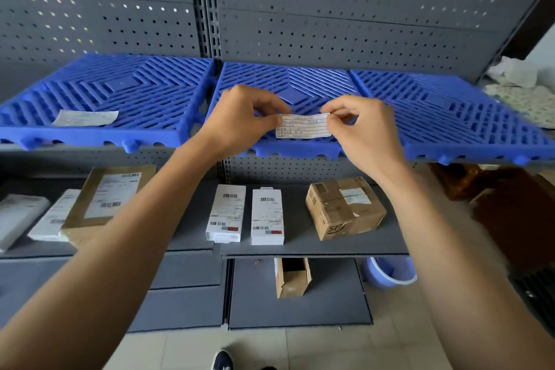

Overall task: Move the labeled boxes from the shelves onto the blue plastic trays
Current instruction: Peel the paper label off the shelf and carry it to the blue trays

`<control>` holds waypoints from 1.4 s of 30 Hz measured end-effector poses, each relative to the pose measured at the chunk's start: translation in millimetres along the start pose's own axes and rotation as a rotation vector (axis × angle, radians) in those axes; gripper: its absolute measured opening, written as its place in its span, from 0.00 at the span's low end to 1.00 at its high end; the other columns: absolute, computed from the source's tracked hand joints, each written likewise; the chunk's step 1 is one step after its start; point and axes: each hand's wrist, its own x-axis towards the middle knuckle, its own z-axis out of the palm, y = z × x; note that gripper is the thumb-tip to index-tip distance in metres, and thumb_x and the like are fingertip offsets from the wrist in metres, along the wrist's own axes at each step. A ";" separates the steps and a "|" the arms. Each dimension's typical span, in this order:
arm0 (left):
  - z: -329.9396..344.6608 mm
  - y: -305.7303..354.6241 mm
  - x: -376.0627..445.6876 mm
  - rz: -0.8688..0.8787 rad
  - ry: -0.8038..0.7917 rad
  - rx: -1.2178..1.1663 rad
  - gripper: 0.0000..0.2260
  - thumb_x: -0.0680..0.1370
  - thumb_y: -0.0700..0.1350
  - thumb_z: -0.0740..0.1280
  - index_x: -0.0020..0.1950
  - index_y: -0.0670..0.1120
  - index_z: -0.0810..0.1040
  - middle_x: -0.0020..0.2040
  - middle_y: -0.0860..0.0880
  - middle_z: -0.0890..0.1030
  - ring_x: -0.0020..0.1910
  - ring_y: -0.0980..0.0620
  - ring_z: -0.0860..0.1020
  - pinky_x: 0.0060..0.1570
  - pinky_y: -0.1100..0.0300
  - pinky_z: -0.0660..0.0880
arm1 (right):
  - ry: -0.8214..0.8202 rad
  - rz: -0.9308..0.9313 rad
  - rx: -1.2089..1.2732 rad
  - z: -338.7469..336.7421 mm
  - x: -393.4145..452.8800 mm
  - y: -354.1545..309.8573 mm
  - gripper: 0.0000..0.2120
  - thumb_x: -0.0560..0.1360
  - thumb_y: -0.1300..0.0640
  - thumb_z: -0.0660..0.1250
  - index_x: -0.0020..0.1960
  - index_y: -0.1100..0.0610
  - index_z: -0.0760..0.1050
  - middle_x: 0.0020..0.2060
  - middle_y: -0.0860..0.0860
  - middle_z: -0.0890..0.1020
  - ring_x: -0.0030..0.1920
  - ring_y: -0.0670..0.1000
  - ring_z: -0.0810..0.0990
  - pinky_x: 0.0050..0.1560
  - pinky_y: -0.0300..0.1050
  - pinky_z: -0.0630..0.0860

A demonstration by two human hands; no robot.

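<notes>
Three blue slatted plastic trays sit side by side on the upper shelf: left tray (99, 90), middle tray (303, 78), right tray (468, 117). My left hand (240, 117) and my right hand (363, 129) pinch the two ends of a white paper label (303, 126) above the middle tray's front. Another paper label (85, 118) lies flat on the left tray. On the shelf below stand two white barcoded boxes (226, 212) (267, 216), a taped brown carton (344, 207) and a flat brown labeled parcel (102, 204).
More white packets (18, 216) lie at the lower shelf's left end. A grey pegboard (330, 9) backs the shelves. An open cardboard box (292, 276) stands on the bottom shelf, a blue basin (390, 273) on the floor at right, my shoe (222, 360) below.
</notes>
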 end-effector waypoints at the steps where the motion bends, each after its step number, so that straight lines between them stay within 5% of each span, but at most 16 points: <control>1: 1.1 2.2 -1.8 -0.014 0.013 0.017 0.07 0.78 0.41 0.72 0.52 0.53 0.86 0.43 0.55 0.86 0.42 0.64 0.82 0.39 0.69 0.76 | -0.010 -0.003 0.002 0.2 0.4 2.4 0.10 0.76 0.61 0.68 0.52 0.50 0.84 0.40 0.38 0.84 0.43 0.38 0.81 0.39 0.31 0.75; 4: 4.2 7.9 -8.3 -0.044 0.054 0.049 0.07 0.78 0.39 0.71 0.52 0.49 0.86 0.42 0.54 0.86 0.35 0.67 0.79 0.33 0.71 0.74 | -0.024 -0.041 0.010 3.4 -0.1 8.1 0.10 0.76 0.61 0.68 0.52 0.51 0.85 0.40 0.40 0.84 0.42 0.37 0.81 0.41 0.31 0.76; 9: 13.3 9.9 -15.9 -0.041 0.138 0.110 0.08 0.78 0.39 0.71 0.54 0.49 0.86 0.45 0.56 0.85 0.45 0.62 0.81 0.49 0.71 0.76 | -0.007 -0.097 0.012 8.3 -4.2 12.0 0.09 0.77 0.62 0.69 0.54 0.55 0.84 0.43 0.45 0.85 0.42 0.38 0.81 0.43 0.28 0.75; 21: 14.1 6.8 -17.7 -0.001 0.143 0.198 0.07 0.77 0.38 0.72 0.52 0.47 0.87 0.44 0.56 0.82 0.42 0.66 0.78 0.46 0.78 0.70 | 0.008 -0.177 -0.068 13.9 -3.8 18.5 0.08 0.76 0.62 0.70 0.53 0.56 0.84 0.46 0.49 0.85 0.49 0.50 0.81 0.53 0.51 0.79; 25: 14.8 5.2 -16.5 0.001 0.154 0.183 0.06 0.77 0.40 0.71 0.50 0.48 0.87 0.45 0.55 0.83 0.44 0.62 0.79 0.48 0.74 0.72 | -0.012 -0.184 -0.066 10.2 -3.1 17.3 0.09 0.78 0.62 0.68 0.55 0.56 0.84 0.48 0.49 0.86 0.48 0.46 0.81 0.52 0.45 0.78; 30: 12.9 8.7 -17.9 0.011 0.214 0.110 0.05 0.79 0.42 0.70 0.50 0.47 0.86 0.43 0.55 0.84 0.43 0.59 0.80 0.49 0.67 0.75 | -0.036 -0.162 -0.004 4.8 -2.5 14.4 0.10 0.79 0.62 0.66 0.57 0.57 0.84 0.49 0.47 0.86 0.47 0.40 0.79 0.48 0.23 0.71; 34: 6.7 11.4 -25.2 0.007 0.221 0.149 0.05 0.80 0.44 0.69 0.51 0.48 0.85 0.46 0.55 0.84 0.47 0.58 0.80 0.52 0.65 0.75 | -0.041 -0.196 -0.006 2.1 -1.6 7.9 0.10 0.79 0.60 0.67 0.57 0.56 0.84 0.51 0.47 0.86 0.49 0.41 0.81 0.48 0.24 0.72; 38: -1.7 11.0 -38.1 0.012 0.215 0.245 0.06 0.80 0.45 0.69 0.53 0.49 0.85 0.50 0.57 0.83 0.50 0.60 0.78 0.50 0.74 0.69 | -0.063 -0.278 -0.011 9.4 -0.7 -8.9 0.10 0.79 0.59 0.67 0.57 0.56 0.84 0.51 0.48 0.86 0.51 0.42 0.80 0.53 0.33 0.74; 42: -17.3 4.4 -58.3 -0.018 0.248 0.314 0.06 0.79 0.47 0.69 0.53 0.51 0.85 0.52 0.56 0.84 0.51 0.58 0.79 0.51 0.63 0.73 | -0.102 -0.351 0.024 28.7 -0.2 -27.7 0.09 0.79 0.59 0.67 0.56 0.56 0.84 0.51 0.49 0.85 0.53 0.47 0.80 0.55 0.39 0.74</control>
